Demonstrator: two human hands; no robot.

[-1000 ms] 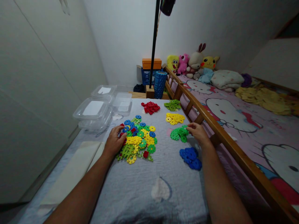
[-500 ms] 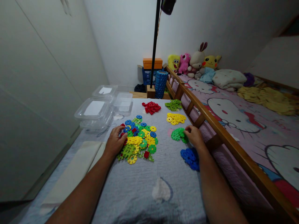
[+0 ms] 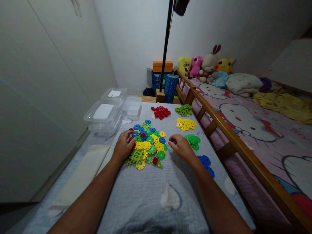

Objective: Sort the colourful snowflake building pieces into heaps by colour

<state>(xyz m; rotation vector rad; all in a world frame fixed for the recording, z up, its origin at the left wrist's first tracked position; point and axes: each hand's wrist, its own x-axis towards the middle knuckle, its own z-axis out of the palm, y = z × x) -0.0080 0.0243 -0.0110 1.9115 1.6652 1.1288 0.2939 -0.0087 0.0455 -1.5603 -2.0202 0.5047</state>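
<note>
A mixed pile of plastic building pieces in blue, green, yellow and red lies on the cloth-covered table. My left hand rests against the pile's left edge, thumb and forefinger apart around some pieces. Just right of the pile hovers my right hand, fingers loosely bent and slightly apart, nothing visible in them. Sorted heaps lie on the right: blue discs, green discs, yellow discs and light green lattice pieces. A red heap is at the back.
Clear plastic boxes with lids stand at the back left. A folded cream cloth lies along the left side. On the right a wooden bed rail borders the table. A black pole rises behind the far edge.
My right hand has moved left from the green heap to the pile's right side. Green discs it covered now show. My left hand stays at the pile; the view has shifted slightly.
</note>
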